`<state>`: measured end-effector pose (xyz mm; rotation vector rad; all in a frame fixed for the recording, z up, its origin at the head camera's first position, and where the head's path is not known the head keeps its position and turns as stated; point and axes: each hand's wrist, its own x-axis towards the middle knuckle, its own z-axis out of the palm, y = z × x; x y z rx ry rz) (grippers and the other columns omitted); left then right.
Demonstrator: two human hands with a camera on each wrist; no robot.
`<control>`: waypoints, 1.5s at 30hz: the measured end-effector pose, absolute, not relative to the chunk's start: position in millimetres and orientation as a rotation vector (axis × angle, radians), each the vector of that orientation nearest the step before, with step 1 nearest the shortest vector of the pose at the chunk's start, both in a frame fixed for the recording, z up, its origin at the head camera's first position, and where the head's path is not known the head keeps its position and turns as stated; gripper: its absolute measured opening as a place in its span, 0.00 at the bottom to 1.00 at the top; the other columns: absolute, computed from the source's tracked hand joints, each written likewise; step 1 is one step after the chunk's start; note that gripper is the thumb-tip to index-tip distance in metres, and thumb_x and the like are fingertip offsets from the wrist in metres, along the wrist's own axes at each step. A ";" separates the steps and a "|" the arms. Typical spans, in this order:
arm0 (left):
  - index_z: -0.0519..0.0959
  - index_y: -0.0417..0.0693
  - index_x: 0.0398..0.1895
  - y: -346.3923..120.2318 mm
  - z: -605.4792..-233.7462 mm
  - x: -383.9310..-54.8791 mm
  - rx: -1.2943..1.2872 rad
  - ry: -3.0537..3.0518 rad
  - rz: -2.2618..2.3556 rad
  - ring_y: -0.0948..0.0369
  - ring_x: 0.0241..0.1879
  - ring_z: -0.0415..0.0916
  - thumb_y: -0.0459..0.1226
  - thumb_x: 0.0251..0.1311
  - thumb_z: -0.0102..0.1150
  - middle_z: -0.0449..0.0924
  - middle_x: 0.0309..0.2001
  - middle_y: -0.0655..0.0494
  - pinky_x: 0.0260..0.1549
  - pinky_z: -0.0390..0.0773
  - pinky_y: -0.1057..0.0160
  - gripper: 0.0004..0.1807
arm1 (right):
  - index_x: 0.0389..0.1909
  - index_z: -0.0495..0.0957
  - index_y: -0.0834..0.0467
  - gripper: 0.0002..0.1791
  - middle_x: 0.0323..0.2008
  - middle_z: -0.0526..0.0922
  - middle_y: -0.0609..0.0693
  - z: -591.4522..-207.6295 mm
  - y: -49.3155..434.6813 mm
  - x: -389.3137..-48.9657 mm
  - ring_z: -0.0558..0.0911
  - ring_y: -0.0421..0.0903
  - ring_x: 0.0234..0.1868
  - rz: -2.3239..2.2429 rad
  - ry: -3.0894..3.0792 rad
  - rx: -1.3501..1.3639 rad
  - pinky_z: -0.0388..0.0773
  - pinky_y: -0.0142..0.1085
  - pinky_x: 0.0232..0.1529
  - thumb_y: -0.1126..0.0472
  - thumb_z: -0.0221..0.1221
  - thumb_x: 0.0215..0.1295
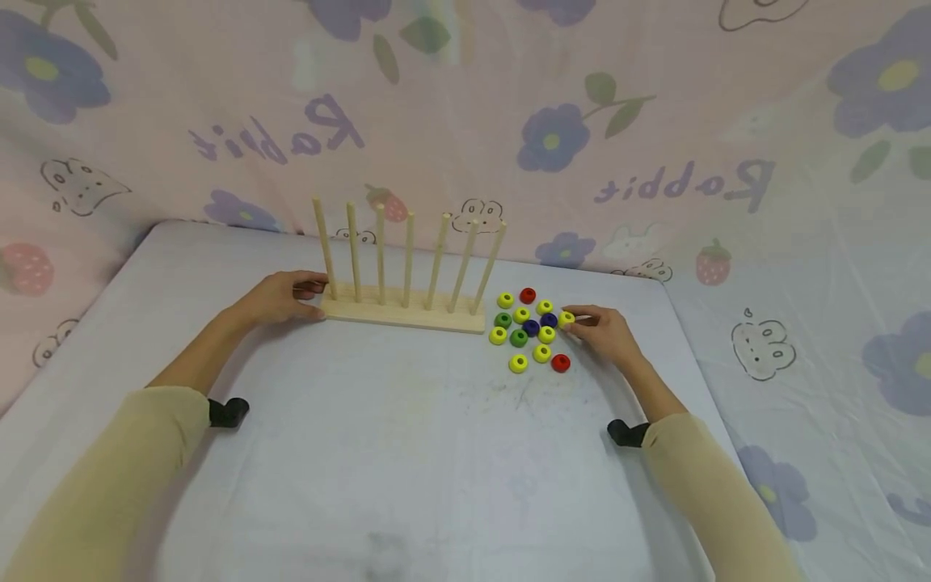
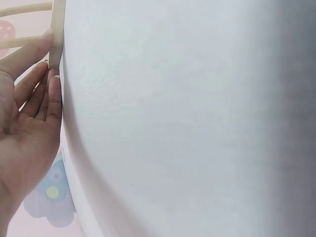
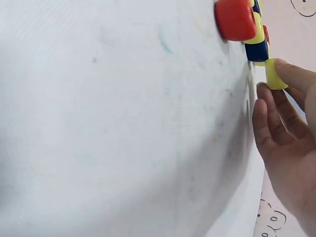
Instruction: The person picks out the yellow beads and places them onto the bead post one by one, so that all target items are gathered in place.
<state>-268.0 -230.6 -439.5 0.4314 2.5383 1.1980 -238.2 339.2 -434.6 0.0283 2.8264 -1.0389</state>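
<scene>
A wooden rack [image 1: 403, 317] with several upright pegs stands toward the back of the table. My left hand [image 1: 280, 297] grips the left end of its base; in the left wrist view the thumb lies on one face of the base [image 2: 57, 37] and the fingers are at its end. Right of the rack lies a loose group of beads in yellow, green, dark blue and red. At the group's right side, my right hand [image 1: 602, 331] pinches a yellow bead [image 1: 566, 319] between thumb and fingers. The right wrist view shows this yellow bead [image 3: 275, 75] beside a dark blue bead [image 3: 257, 51].
A red bead [image 1: 561, 363] lies at the near right of the group and a yellow bead [image 1: 518, 363] at its near side. White cloth [image 1: 407, 453] covers the table. A patterned curtain [image 1: 451, 105] hangs behind it and at both sides.
</scene>
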 end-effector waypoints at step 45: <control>0.66 0.31 0.69 -227.5 -435.1 -266.3 0.409 2.568 1.166 0.39 0.64 0.69 0.34 0.55 0.73 0.70 0.64 0.31 0.65 0.71 0.46 0.39 | 0.57 0.82 0.55 0.19 0.49 0.86 0.54 -324.2 279.9 -258.0 0.85 0.50 0.48 -1.203 2.981 -0.422 0.84 0.39 0.48 0.57 0.66 0.66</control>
